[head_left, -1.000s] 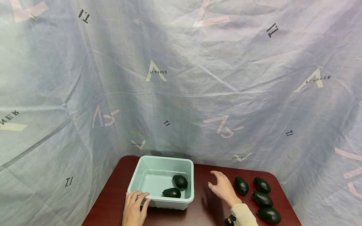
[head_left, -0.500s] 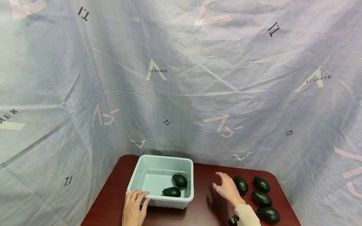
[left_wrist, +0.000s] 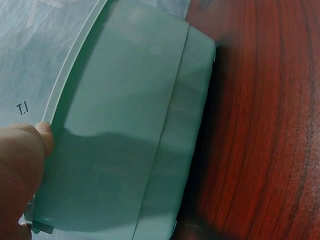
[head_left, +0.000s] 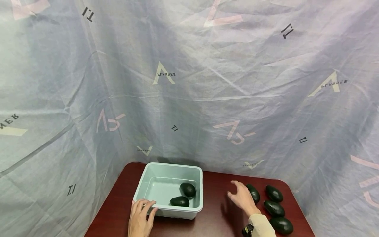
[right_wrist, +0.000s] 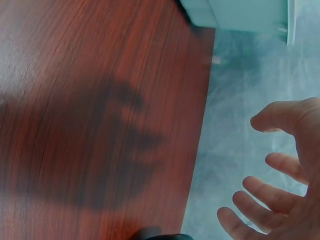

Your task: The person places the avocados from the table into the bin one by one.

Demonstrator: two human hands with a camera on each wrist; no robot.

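A pale green plastic bin (head_left: pixel 170 214) stands at the table's middle left. Inside it two dark green avocados lie toward the right: one avocado (head_left: pixel 188 190) behind, the other avocado (head_left: pixel 179 201) in front. My left hand (head_left: pixel 140 217) grips the near left corner of the rim, fingers over the edge; the left wrist view shows the thumb (left_wrist: pixel 46 137) against the rim of the bin (left_wrist: pixel 125 100). My right hand (head_left: pixel 242 198) hovers above the table, fingers spread and holding nothing. It partly covers the nearest loose avocado (head_left: pixel 253 193); in the right wrist view the palm and fingers (right_wrist: pixel 270 195) show bare.
Right of that avocado, more lie in a rough column: a far avocado (head_left: pixel 274 193), a middle avocado (head_left: pixel 274 208) and a near avocado (head_left: pixel 282 225). The dark red wooden table (head_left: pixel 213 184) ends at a printed grey cloth (head_left: pixel 192 131) hung behind and at both sides.
My right hand has moved rightward, away from the bin, until it overlaps the leftmost loose avocado. My left hand, the bin and the avocados stay where they were.
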